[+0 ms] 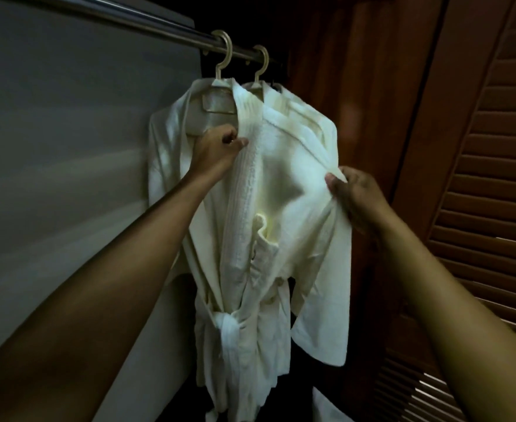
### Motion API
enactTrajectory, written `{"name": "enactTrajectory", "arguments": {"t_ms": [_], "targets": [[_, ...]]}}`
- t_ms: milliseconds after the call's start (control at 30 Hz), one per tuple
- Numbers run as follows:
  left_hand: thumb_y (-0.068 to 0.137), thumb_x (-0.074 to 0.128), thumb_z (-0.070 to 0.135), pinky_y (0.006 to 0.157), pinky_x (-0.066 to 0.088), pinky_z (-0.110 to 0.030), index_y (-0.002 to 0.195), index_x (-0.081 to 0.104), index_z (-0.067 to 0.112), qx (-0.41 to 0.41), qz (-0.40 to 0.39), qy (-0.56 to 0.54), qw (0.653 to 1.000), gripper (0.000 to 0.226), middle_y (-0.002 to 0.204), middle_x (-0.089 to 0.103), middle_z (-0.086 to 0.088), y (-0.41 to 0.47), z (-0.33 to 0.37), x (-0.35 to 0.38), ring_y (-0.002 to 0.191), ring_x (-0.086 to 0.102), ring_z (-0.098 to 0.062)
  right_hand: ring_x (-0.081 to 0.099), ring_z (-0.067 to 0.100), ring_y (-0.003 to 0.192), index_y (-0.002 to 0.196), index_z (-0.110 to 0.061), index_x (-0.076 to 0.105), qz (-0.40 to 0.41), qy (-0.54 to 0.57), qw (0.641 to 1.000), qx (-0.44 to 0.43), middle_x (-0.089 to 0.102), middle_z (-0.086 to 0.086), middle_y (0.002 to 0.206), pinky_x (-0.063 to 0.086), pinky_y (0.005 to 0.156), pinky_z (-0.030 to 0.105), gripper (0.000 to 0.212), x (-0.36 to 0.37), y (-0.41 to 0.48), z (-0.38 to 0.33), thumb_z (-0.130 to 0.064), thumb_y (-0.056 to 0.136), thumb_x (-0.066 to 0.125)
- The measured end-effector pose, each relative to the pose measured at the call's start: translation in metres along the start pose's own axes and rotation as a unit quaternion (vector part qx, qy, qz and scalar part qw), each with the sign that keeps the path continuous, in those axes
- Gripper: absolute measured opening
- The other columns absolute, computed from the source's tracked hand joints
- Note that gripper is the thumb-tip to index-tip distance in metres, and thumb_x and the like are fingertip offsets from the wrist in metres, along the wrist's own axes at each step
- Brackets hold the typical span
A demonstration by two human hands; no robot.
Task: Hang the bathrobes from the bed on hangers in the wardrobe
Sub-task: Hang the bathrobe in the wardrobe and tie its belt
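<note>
Two white bathrobes hang side by side on pale plastic hangers from the metal wardrobe rail [147,24]. The left hanger's hook [223,53] carries the nearer bathrobe [171,166]; the right hanger's hook [261,65] carries the front bathrobe [284,190], whose belt is knotted low down. My left hand [217,153] grips the ribbed collar edge of the front bathrobe. My right hand [354,196] pinches the fabric at its right shoulder and sleeve.
A grey wardrobe wall [68,147] stands close on the left. A brown louvred wooden door [482,208] is open on the right. A dark gap lies below the robes, with a bit of white cloth [326,403] at the bottom.
</note>
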State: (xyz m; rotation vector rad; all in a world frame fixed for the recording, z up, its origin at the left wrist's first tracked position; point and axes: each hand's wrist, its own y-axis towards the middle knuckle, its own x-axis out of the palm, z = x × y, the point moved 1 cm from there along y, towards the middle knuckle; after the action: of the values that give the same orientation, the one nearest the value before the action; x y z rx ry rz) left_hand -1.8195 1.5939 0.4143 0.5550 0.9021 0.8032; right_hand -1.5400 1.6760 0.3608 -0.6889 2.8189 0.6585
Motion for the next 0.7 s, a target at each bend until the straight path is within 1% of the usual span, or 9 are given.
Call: {"name": "enactTrajectory", "arguments": {"t_ms": [33,100,200,267,400,500,567,633,700], "targets": [[0.095,0.065,0.036,0.061,0.034,-0.031,0.078,0.057,0.004,0.000,-0.001,0.001,1.000,0.037,0.072,0.054,-0.003,0.000,0.001,0.000,0.066,0.048,-0.014,0.072,0.018,0.091,0.103,-0.013,0.070,0.005,-0.003,1.000,0.024,0.074,0.004,0.102,0.059,0.083,0.038,0.032,0.003,-0.003,0.007,-0.044,0.098,0.060],[0.095,0.064,0.036,0.061,0.034,-0.032,0.079,0.056,0.004,0.000,0.001,0.009,1.000,0.037,0.074,0.054,-0.004,-0.002,0.001,-0.002,0.067,0.048,-0.015,0.068,0.034,0.084,0.090,-0.008,0.067,0.018,-0.150,0.988,-0.014,0.070,0.011,0.088,0.052,0.070,0.042,0.043,0.008,-0.005,0.014,-0.047,0.101,0.053],[0.096,0.062,0.038,0.060,0.036,-0.031,0.081,0.057,0.005,0.001,0.005,0.025,1.000,0.036,0.078,0.060,-0.008,-0.003,-0.001,-0.002,0.070,0.053,-0.019,0.055,0.036,0.070,0.092,-0.007,0.055,0.098,-0.342,0.929,-0.104,0.057,0.010,0.080,0.033,0.061,0.035,0.019,0.012,-0.005,0.003,-0.026,0.091,0.055],[0.095,0.062,0.038,0.061,0.035,-0.032,0.082,0.058,0.006,0.000,0.007,0.027,1.000,0.036,0.079,0.062,-0.008,-0.005,0.001,-0.002,0.071,0.054,-0.019,0.049,0.027,0.070,0.103,-0.005,0.054,0.110,-0.337,0.930,-0.101,0.055,0.007,0.084,0.032,0.064,0.031,0.021,0.014,-0.011,0.005,-0.014,0.084,0.060],[0.096,0.063,0.035,0.063,0.032,-0.032,0.083,0.059,0.007,-0.002,0.006,0.032,0.999,0.031,0.080,0.055,0.001,-0.009,0.001,-0.005,0.074,0.049,-0.014,0.059,0.031,0.073,0.088,-0.004,0.060,0.002,-0.341,0.940,0.001,0.057,0.008,0.076,0.040,0.059,0.036,0.008,0.018,-0.022,0.026,-0.012,0.087,0.059],[0.093,0.064,0.038,0.060,0.031,-0.032,0.076,0.054,0.013,-0.002,-0.001,0.021,1.000,0.033,0.073,0.052,0.001,-0.007,-0.001,-0.008,0.069,0.048,-0.014,0.071,0.026,0.086,0.101,-0.009,0.067,-0.025,-0.085,0.995,0.047,0.072,0.011,0.095,0.056,0.073,0.044,0.012,0.004,-0.030,0.028,-0.018,0.098,0.060],[0.093,0.064,0.039,0.058,0.032,-0.031,0.075,0.053,0.014,-0.006,-0.009,0.025,1.000,0.033,0.073,0.052,0.001,-0.005,0.000,-0.009,0.068,0.047,-0.015,0.073,0.017,0.088,0.105,-0.011,0.068,-0.004,0.057,0.996,0.064,0.075,0.006,0.098,0.058,0.076,0.039,0.019,-0.004,-0.043,0.029,-0.024,0.104,0.055],[0.094,0.062,0.040,0.058,0.033,-0.030,0.079,0.054,0.011,-0.010,-0.015,0.032,0.999,0.034,0.074,0.052,0.001,-0.005,0.002,-0.009,0.067,0.047,-0.015,0.074,0.020,0.092,0.104,-0.010,0.069,0.017,0.050,0.997,0.063,0.076,0.006,0.099,0.059,0.081,0.039,0.030,-0.004,-0.053,0.033,-0.032,0.106,0.049],[0.094,0.062,0.040,0.060,0.033,-0.033,0.083,0.056,0.006,-0.009,-0.010,0.040,0.999,0.036,0.076,0.052,-0.001,-0.006,0.003,-0.008,0.068,0.047,-0.017,0.073,0.023,0.087,0.101,-0.012,0.070,0.038,-0.080,0.995,0.050,0.075,0.008,0.094,0.060,0.078,0.044,0.040,0.002,-0.057,0.037,-0.045,0.104,0.048]]}}
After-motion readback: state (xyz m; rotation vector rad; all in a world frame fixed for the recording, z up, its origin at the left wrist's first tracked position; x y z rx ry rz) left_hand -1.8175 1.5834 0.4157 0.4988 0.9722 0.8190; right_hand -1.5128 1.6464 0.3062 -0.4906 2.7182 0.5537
